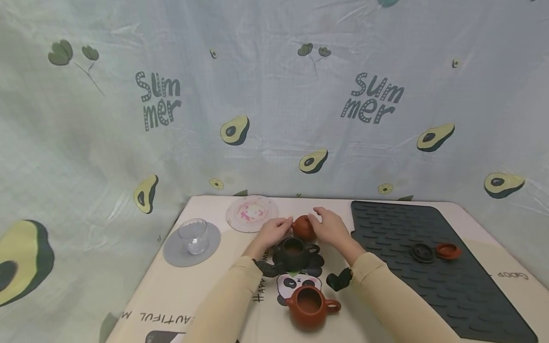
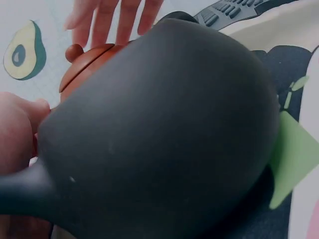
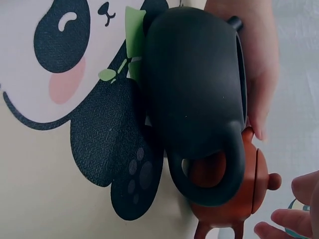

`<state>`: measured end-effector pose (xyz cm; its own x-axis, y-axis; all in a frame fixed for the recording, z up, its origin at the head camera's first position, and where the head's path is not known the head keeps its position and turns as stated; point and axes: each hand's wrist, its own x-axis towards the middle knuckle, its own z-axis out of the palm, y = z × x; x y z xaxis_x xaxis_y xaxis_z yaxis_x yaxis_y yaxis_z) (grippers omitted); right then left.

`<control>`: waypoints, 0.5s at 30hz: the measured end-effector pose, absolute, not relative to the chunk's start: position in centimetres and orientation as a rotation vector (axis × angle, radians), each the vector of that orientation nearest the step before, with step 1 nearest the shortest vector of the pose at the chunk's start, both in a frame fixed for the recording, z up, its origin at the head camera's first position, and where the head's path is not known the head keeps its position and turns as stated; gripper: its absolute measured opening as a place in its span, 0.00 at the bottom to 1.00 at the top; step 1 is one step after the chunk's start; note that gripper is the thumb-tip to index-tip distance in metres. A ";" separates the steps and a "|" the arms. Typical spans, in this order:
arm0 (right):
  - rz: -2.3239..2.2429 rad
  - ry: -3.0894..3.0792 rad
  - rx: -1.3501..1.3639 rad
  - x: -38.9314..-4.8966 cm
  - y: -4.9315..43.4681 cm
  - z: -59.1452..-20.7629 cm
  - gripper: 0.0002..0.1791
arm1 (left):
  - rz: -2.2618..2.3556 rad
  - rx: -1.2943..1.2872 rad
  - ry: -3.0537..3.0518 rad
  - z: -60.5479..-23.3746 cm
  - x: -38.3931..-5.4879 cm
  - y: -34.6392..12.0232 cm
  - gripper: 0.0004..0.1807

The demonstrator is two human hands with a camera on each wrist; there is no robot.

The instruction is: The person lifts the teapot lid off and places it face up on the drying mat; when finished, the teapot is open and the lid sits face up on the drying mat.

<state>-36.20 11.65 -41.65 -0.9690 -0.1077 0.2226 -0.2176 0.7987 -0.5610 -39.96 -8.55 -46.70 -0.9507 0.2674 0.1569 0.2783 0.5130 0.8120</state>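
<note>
A small reddish-brown teapot (image 1: 303,227) with its lid on stands between my hands, at the far part of the table. My left hand (image 1: 273,232) is on its left side, fingertips right at the spout (image 3: 249,133). On the right my right hand (image 1: 331,229) holds its fingers apart, close to the handle side and lid knob (image 3: 274,181). A lidless black teapot (image 1: 294,253) stands just in front and hides part of the lidded one in both wrist views. Nearer me, on the panda print, is another reddish-brown teapot (image 1: 308,308), also lidless.
On the right a dark ridged mat (image 1: 429,286) bears a black lid (image 1: 422,253) and a reddish-brown lid (image 1: 448,251). To the left, a clear glass cup (image 1: 195,236) stands on a grey round mat (image 1: 170,253). A pink-patterned round mat (image 1: 252,214) lies at the back, before a printed curtain.
</note>
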 end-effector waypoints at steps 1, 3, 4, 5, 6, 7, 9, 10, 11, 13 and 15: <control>0.905 -2.808 0.255 -36.3 11.6 -41.6 0.28 | -1.463 -0.498 -2.732 -46.7 -40.0 -8.6 0.26; 0.898 -2.810 0.251 -36.4 11.5 -41.6 0.28 | -1.449 -0.514 -2.749 -46.5 -40.0 -8.7 0.26; 0.897 -2.812 0.247 -36.4 11.4 -41.6 0.28 | -1.445 -0.518 -2.755 -46.5 -40.0 -8.7 0.26; 0.894 -2.814 0.244 -36.4 11.4 -41.6 0.28 | -1.444 -0.518 -2.763 -46.4 -39.9 -8.7 0.26; 0.887 -2.811 0.241 -36.4 11.3 -41.6 0.28 | -1.445 -0.521 -2.768 -46.3 -39.9 -8.7 0.26; 0.885 -2.814 0.236 -36.3 11.2 -41.5 0.28 | -1.453 -0.518 -2.769 -46.3 -39.9 -8.8 0.25; 0.865 -2.811 0.240 -36.2 11.1 -41.5 0.28 | -1.475 -0.496 -2.770 -46.2 -39.8 -8.8 0.25; 0.849 -2.809 0.245 -36.2 11.0 -41.5 0.28 | -1.490 -0.482 -2.767 -46.2 -39.7 -8.8 0.25; 0.830 -2.805 0.253 -36.2 11.0 -41.5 0.28 | -1.507 -0.468 -2.761 -46.1 -39.7 -8.8 0.24; 0.799 -2.805 0.258 -36.2 10.8 -41.7 0.29 | -1.537 -0.441 -2.751 -46.2 -39.7 -8.8 0.24; 0.768 -2.802 0.268 -36.2 10.7 -41.8 0.29 | -1.559 -0.422 -2.746 -46.2 -39.7 -8.7 0.24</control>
<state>-36.18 10.73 -41.76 -0.9583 -0.1159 0.2612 -0.2329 0.8465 -0.4788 -39.65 -8.72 -46.24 -0.9640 0.2497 0.0916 0.2066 0.4862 0.8491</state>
